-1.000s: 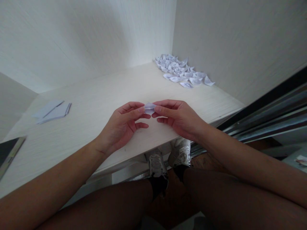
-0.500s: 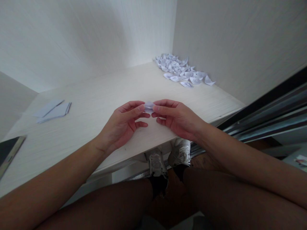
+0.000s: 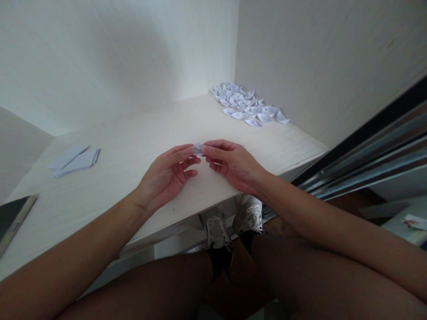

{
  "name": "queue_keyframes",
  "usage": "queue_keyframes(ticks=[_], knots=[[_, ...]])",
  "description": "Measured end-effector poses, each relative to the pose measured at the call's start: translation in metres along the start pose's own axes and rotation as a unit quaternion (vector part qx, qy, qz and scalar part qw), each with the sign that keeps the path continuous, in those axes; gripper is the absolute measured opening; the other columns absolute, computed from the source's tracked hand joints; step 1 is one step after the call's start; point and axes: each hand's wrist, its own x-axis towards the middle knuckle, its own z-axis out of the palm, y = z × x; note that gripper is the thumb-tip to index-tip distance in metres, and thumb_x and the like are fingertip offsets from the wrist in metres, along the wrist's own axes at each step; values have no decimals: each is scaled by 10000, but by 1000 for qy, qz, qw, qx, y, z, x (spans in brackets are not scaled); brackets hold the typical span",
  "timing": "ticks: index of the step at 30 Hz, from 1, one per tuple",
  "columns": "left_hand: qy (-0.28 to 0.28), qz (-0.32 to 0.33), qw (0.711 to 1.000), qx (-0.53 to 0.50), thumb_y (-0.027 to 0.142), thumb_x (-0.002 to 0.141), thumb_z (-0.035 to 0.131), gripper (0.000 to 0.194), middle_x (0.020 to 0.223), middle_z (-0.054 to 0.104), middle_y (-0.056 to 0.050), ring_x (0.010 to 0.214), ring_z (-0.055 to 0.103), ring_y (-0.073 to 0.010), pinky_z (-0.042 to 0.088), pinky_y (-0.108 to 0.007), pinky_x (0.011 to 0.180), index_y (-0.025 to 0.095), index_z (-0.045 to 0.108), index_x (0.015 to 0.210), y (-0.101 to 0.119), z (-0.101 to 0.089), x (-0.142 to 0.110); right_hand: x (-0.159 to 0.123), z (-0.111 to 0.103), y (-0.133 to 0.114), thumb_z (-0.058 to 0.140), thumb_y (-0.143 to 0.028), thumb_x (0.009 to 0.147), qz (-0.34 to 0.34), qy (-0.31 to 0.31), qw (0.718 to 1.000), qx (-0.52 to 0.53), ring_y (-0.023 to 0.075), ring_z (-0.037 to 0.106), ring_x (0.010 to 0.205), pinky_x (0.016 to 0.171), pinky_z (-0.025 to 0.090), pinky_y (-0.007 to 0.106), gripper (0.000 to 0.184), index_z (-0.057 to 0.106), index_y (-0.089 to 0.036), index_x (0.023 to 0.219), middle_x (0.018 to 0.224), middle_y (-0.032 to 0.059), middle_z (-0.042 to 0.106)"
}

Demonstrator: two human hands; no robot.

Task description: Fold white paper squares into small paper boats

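Small folded white paper piece (image 3: 198,149) is at frame centre, held up over the near part of the white wood-grain surface (image 3: 133,138). Left hand (image 3: 165,178) pinches its left end, thumb against fingers; right hand (image 3: 230,166) pinches the right end the same way. Lower fingers on both are loosely curled, off the paper. Fold detail: too small to tell.

Risks, my read: uneven pull between the two pinches could tear the paper or open a crease. Too much squeeze could crush it; fingertips cover both ends, so a skewed fold would be hard to spot. A slip toward the body could send it over the front edge, down by the white lace-up shoes (image 3: 217,233) at lower centre.

Edges: front edge runs just below the hands, rising to the right; dark metal rails (image 3: 360,155) sit off the right end. Heap of folded white paper pieces (image 3: 243,103) is in the back corner, upper right of centre; a sideways bump could scatter it. White paper sheets (image 3: 75,161) at left, dark flat panel with a pale rim (image 3: 15,220) at left edge. Widest room: between sheets and heap.
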Motion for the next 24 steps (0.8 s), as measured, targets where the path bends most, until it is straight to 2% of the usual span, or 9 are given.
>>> queue_keyframes(ticks=[6,13,19,24], knots=[[9,-14,999,-46,83,801,768,232,885,739,-12,686,705,-102,568,-167,531,177,758,1012,2,0,3,6,0,1,983,-269,618,-11,-15,1000,7,104,535,767,770,438,275,324,792,-217,875,872,-25,680],[-36,-21,996,-74,60,824,756,186,848,755,2,690,736,-102,578,-169,535,169,745,975,1,-9,5,7,4,2,973,-309,639,-26,-23,999,-31,112,535,765,769,440,286,346,795,-226,924,873,-20,690],[-73,-34,995,-60,48,857,727,149,860,777,-40,696,739,-101,587,-157,578,133,728,979,5,-17,8,5,9,-3,982,-324,635,-17,-23,997,-65,102,582,760,739,466,261,323,786,-219,869,878,-14,728],[-92,-31,994,-59,24,839,749,152,863,781,-51,713,733,-91,603,-156,655,113,726,959,5,-20,10,1,12,-13,951,-254,670,7,-20,995,-96,120,680,847,775,513,245,268,775,-195,864,897,10,769]])
